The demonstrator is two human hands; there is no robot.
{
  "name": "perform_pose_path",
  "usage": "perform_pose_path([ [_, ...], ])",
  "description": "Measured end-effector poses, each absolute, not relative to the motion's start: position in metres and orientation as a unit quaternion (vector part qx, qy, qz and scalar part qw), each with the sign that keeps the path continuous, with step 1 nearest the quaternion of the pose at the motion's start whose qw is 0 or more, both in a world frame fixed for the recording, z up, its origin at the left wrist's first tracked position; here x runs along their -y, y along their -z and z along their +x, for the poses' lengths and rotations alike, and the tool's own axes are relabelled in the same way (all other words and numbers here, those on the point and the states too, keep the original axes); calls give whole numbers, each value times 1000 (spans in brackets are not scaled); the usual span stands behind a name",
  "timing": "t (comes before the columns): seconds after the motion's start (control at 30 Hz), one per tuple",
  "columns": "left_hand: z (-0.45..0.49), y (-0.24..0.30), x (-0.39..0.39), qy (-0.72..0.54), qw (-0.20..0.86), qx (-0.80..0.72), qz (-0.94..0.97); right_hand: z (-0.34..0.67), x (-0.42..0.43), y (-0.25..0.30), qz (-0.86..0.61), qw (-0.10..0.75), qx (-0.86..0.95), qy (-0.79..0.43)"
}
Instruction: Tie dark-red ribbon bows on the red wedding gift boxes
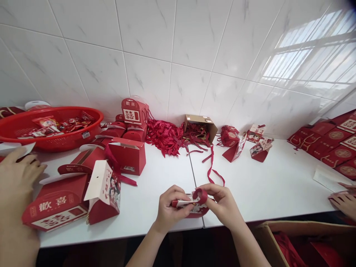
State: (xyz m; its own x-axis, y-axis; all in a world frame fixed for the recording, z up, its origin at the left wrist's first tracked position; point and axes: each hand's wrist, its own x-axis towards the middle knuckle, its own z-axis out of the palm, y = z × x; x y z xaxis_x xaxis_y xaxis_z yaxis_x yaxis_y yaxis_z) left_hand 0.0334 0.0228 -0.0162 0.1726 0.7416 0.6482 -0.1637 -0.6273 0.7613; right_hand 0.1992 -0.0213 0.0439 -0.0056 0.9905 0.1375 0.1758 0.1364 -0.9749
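Observation:
My left hand [169, 209] and my right hand [219, 204] meet at the near edge of the white table [155, 193]. Both are closed on a small red gift box [191, 209] held between them. My right fingers pinch a red ribbon [200, 194] looped at the top of the box. Another strand of red ribbon [213, 167] trails over the table behind my hands. Most of the box is hidden by my fingers.
Red gift boxes [128, 155] stand at the left near a red basket of sweets [52, 128]. A ribbon heap [164, 135] and a cardboard box [201, 124] lie by the wall. Another person's hand [16, 174] is at left, one more hand [345, 202] at right. An open carton [300, 241] sits below.

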Motion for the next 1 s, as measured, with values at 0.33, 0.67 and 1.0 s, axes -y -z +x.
perform_pose_path([
  [0.33,32,25,-23,-610,382,-202,664,196,21,-38,-496,526,545,-425],
  [0.67,33,20,-21,-577,458,-244,630,201,24,-42,-468,440,596,-483],
  [1.0,32,21,-20,-567,459,-248,638,200,22,-45,-463,424,589,-509],
])
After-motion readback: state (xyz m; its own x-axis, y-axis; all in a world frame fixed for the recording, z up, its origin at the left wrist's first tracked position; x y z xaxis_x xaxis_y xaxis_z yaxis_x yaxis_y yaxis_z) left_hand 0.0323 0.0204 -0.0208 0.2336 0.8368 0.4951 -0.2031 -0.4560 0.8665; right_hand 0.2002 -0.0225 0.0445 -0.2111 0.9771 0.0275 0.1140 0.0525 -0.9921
